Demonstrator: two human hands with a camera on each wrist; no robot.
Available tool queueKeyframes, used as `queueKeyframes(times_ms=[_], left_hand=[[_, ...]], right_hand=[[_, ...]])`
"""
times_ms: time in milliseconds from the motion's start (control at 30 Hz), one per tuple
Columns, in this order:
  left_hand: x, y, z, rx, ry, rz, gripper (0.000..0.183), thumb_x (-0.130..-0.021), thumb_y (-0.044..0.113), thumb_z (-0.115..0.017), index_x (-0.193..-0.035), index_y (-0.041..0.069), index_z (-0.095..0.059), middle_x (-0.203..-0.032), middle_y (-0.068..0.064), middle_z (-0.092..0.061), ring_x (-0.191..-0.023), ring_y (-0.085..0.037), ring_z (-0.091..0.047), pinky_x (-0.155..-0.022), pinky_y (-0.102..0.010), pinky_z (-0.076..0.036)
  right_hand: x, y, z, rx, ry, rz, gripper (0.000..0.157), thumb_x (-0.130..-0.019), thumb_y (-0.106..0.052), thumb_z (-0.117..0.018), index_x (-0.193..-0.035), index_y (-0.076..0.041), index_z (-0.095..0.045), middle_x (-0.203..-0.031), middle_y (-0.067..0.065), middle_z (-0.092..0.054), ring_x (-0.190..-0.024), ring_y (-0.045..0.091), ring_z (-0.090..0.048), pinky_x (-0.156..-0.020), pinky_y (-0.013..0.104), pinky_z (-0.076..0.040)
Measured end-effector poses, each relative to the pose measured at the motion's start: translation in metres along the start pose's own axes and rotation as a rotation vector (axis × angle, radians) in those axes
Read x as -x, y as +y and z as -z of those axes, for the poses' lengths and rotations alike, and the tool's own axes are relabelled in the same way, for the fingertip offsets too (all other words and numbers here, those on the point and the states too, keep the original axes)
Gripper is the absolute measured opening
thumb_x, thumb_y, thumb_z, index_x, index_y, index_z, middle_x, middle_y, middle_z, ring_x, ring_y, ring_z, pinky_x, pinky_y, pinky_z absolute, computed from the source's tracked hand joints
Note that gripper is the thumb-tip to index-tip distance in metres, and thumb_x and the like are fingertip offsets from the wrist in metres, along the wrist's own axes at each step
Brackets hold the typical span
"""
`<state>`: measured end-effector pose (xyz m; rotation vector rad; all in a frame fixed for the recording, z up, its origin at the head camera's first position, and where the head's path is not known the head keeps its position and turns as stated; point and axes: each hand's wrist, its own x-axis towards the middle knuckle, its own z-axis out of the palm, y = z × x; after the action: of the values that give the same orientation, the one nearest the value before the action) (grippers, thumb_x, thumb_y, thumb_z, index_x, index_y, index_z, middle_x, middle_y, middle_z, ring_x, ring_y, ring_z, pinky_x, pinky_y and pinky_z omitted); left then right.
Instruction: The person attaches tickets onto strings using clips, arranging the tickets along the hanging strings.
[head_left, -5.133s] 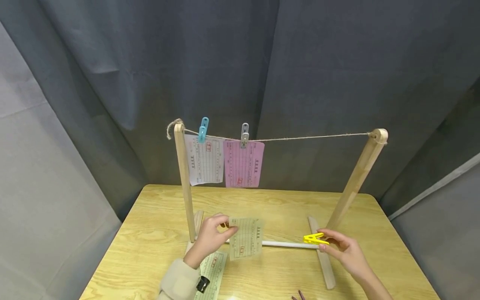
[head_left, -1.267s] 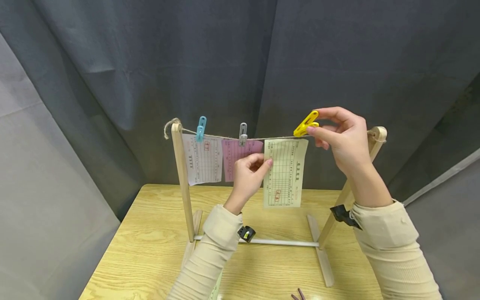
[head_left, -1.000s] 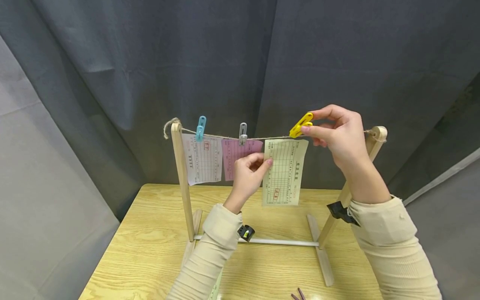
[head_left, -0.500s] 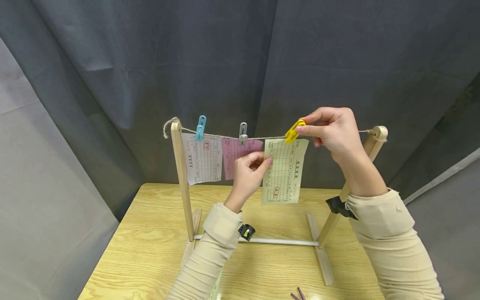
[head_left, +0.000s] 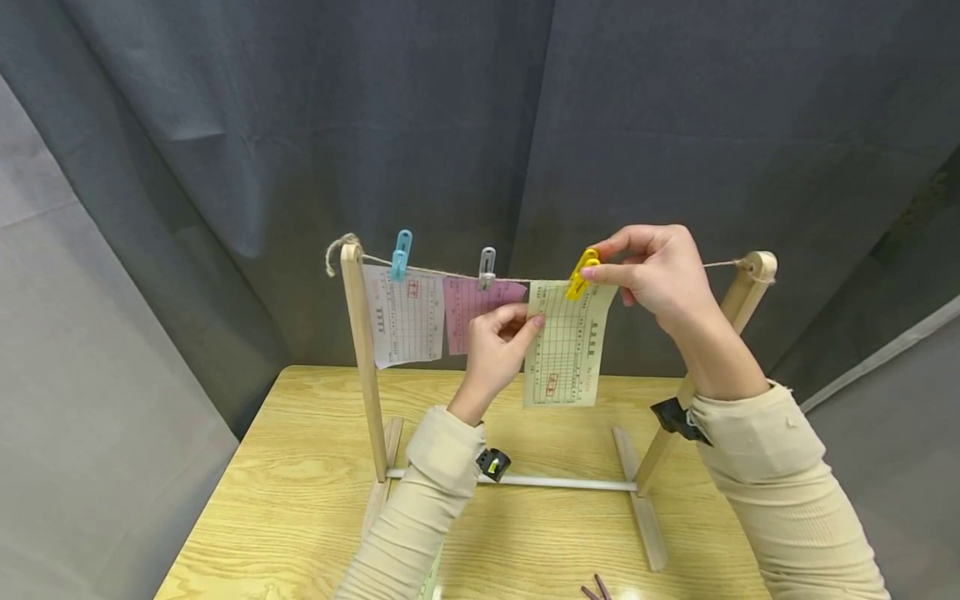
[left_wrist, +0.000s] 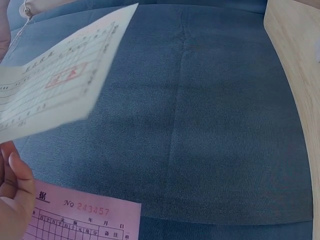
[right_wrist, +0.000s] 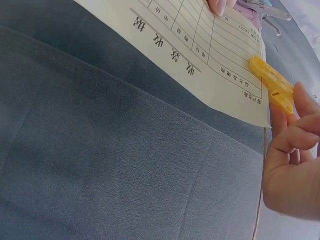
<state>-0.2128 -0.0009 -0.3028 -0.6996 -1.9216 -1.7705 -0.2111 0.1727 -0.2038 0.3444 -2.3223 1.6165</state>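
My left hand (head_left: 497, 346) pinches the left edge of a pale green receipt slip (head_left: 564, 358), which hangs upright at the twine (head_left: 457, 275). With thumb and fingers my right hand (head_left: 660, 271) pinches a yellow clothespin (head_left: 581, 277) over the slip's top edge. In the right wrist view the yellow clothespin (right_wrist: 272, 82) overlaps the printed face of the slip (right_wrist: 220, 65). To the left, a pink slip (head_left: 468, 304) hangs under a grey clothespin (head_left: 487, 267), partly behind my left hand. A white slip (head_left: 408, 317) hangs from a blue clothespin (head_left: 401, 254).
A wooden left post (head_left: 363, 358) and right post (head_left: 738, 308) carry the twine, joined low down by a white bar (head_left: 562, 482). On the wooden table (head_left: 255, 500), another green slip (head_left: 431, 579) shows beside my left sleeve. Purple prongs (head_left: 597, 589) lie at the front edge.
The green slip and yellow clothespin have risen from near the table to the twine. Over the last second my right hand has moved left and down, bringing the clothespin over the slip's top edge.
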Motion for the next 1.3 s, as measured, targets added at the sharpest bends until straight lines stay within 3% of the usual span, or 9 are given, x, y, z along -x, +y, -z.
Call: queueKeyframes(times_ms=[167,400,467,733,1000,1200,1300], left_hand=[[0.001,0.005,0.002,-0.004,-0.003,0.001,0.009,-0.080,-0.007,-0.062,-0.084,-0.015,-0.063,-0.075,-0.024,-0.062,-0.062,-0.019,-0.056,-0.056,-0.023,-0.049],[-0.001,-0.025,-0.002,0.013,-0.003,0.010,0.011,-0.081,-0.002,-0.064,-0.086,-0.012,-0.065,-0.076,-0.022,-0.064,-0.063,-0.018,-0.056,-0.055,-0.022,-0.048],[-0.001,-0.027,-0.003,0.019,-0.001,0.011,0.012,-0.081,0.000,-0.065,-0.086,-0.011,-0.065,-0.076,-0.021,-0.064,-0.063,-0.016,-0.056,-0.055,-0.022,-0.048],[0.000,-0.027,-0.002,0.024,0.003,-0.001,0.012,-0.082,0.002,-0.065,-0.085,-0.009,-0.066,-0.075,-0.018,-0.064,-0.063,-0.010,-0.055,-0.056,-0.021,-0.048],[0.001,-0.028,-0.002,0.040,0.017,-0.004,0.013,-0.082,0.002,-0.065,-0.088,-0.009,-0.065,-0.075,-0.018,-0.063,-0.064,-0.011,-0.055,-0.056,-0.021,-0.048],[0.004,-0.028,0.000,0.055,0.035,0.001,0.016,-0.080,0.000,-0.066,-0.092,-0.010,-0.064,-0.078,-0.021,-0.063,-0.068,-0.020,-0.057,-0.058,-0.023,-0.048],[0.006,-0.017,0.003,0.041,0.025,-0.004,0.015,-0.079,-0.005,-0.064,-0.092,-0.012,-0.062,-0.079,-0.023,-0.062,-0.068,-0.026,-0.057,-0.058,-0.026,-0.048]], right_hand=[[0.001,0.000,0.000,0.052,-0.020,-0.047,0.025,-0.070,-0.001,-0.076,-0.092,0.005,-0.066,-0.065,-0.006,-0.065,-0.037,0.012,-0.040,-0.040,0.025,-0.040],[0.003,-0.001,0.000,0.095,-0.061,-0.078,0.033,-0.073,-0.006,-0.075,-0.102,0.004,-0.063,-0.069,-0.003,-0.066,-0.042,0.014,-0.045,-0.045,0.026,-0.045],[0.004,-0.001,0.000,0.104,-0.069,-0.080,0.034,-0.074,-0.007,-0.075,-0.104,0.002,-0.063,-0.073,-0.002,-0.066,-0.043,0.015,-0.046,-0.045,0.026,-0.045],[0.007,0.001,0.000,0.087,-0.088,-0.047,0.045,-0.076,-0.008,-0.073,-0.118,-0.002,-0.058,-0.095,0.002,-0.063,-0.045,0.013,-0.048,-0.045,0.026,-0.045],[0.014,0.004,0.002,0.070,-0.065,-0.032,0.053,-0.076,-0.009,-0.073,-0.126,-0.009,-0.054,-0.111,0.007,-0.061,-0.047,0.014,-0.053,-0.047,0.025,-0.044],[0.024,0.006,0.007,0.006,-0.012,0.018,0.051,-0.075,-0.005,-0.073,-0.123,-0.006,-0.056,-0.107,-0.001,-0.064,-0.047,0.010,-0.055,-0.047,0.022,-0.043],[0.030,0.006,0.009,-0.011,0.006,0.038,0.047,-0.075,-0.002,-0.072,-0.120,-0.005,-0.059,-0.102,-0.006,-0.065,-0.048,0.010,-0.055,-0.048,0.021,-0.044]])
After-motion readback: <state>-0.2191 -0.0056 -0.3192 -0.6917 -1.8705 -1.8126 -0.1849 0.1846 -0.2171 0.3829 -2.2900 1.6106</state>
